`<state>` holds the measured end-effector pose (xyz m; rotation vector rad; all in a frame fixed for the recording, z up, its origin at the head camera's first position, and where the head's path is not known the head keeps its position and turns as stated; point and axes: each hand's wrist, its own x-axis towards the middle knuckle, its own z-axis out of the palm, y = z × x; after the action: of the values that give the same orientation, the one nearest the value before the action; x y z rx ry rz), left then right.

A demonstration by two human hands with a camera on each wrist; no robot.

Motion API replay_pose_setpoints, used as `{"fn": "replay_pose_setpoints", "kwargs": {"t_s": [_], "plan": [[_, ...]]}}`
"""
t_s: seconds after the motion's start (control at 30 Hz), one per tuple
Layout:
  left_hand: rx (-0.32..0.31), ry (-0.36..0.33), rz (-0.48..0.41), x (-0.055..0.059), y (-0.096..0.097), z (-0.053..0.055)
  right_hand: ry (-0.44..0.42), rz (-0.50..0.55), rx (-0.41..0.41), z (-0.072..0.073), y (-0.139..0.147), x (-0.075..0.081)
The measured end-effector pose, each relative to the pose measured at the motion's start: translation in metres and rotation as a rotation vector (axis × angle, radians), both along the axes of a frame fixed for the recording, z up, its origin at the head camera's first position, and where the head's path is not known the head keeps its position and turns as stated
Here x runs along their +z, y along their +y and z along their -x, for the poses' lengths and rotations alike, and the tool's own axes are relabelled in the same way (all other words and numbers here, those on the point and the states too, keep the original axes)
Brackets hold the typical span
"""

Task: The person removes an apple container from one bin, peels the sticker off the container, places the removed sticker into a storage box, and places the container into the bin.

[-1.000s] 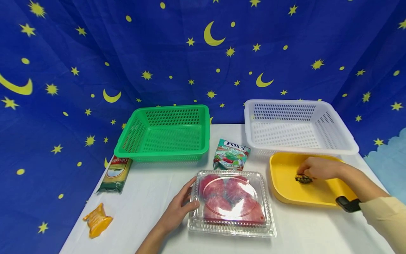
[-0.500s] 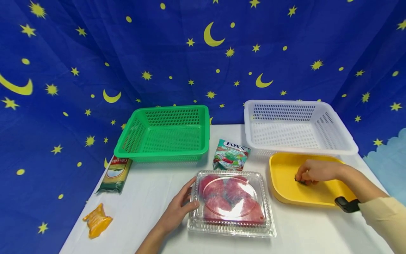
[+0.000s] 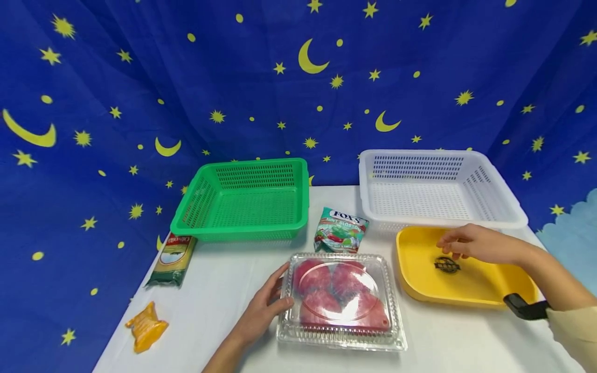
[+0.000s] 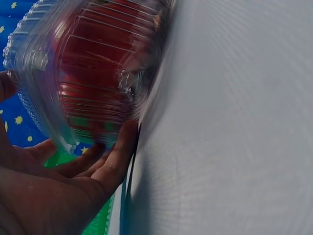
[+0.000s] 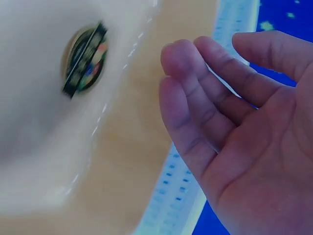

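Over the yellow tray [image 3: 415, 264]: a right hand [image 3: 485, 246] reaches in from the right. Its fingers are gently bent, the thumb stands apart from them in the right wrist view, and it holds nothing.
Dark badge [image 3: 448, 265]: lies flat on the floor of the tray, in its left half, lettered across a banner shape. Whether it is loose or stuck down cannot be told.
Right hand to badge: fingertips sit above and just beyond the badge, close by but not touching.
Handling the badge: as a judgement, something so thin seems best met with thumb and index finger pads on opposite edges, the wrist kept clear of the rim. If it is to be left where it is, lifting straight away would avoid nudging it.
Clear hinged-style plastic box [image 3: 345, 311]: stands on the white tablecloth [image 3: 224, 290] left of the tray, with red rounded contents, perhaps fruit.
Left hand [image 3: 261, 311]: rests at the box's left side, thumb on the lid's edge, fingers spread loosely along the wall.
Handling the box: the thin plastic looks likely to buckle, so a light, steady touch low on the wall should serve.
Beyond the box: a Fox's Mint Blossom sweet bag [image 3: 341, 232].
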<state>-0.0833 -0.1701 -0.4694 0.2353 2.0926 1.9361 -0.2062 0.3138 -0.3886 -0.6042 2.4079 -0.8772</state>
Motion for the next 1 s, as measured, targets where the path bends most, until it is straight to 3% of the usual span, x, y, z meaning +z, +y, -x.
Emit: {"fn": "replay_pose_setpoints", "kwargs": {"t_s": [0.13, 0.3, 0.47, 0.77, 1.0], "plan": [[0.000, -0.021, -0.019, 0.000, 0.000, -0.001, 0.160, 0.020, -0.009, -0.012, -0.006, 0.002], [0.000, -0.038, -0.030, -0.001, 0.003, -0.001, 0.441, 0.020, -0.125, -0.029, -0.020, 0.006], [0.014, -0.035, -0.005, -0.005, 0.006, 0.002, 0.568, 0.085, -0.168, -0.043, -0.039, 0.017], [0.039, -0.003, -0.009, -0.004, 0.006, 0.004, 0.555, 0.192, -0.183, -0.061, -0.074, 0.013], [0.056, 0.021, 0.085, -0.003, 0.004, 0.001, 0.405, 0.407, -0.106, -0.077, -0.096, -0.002]]}}
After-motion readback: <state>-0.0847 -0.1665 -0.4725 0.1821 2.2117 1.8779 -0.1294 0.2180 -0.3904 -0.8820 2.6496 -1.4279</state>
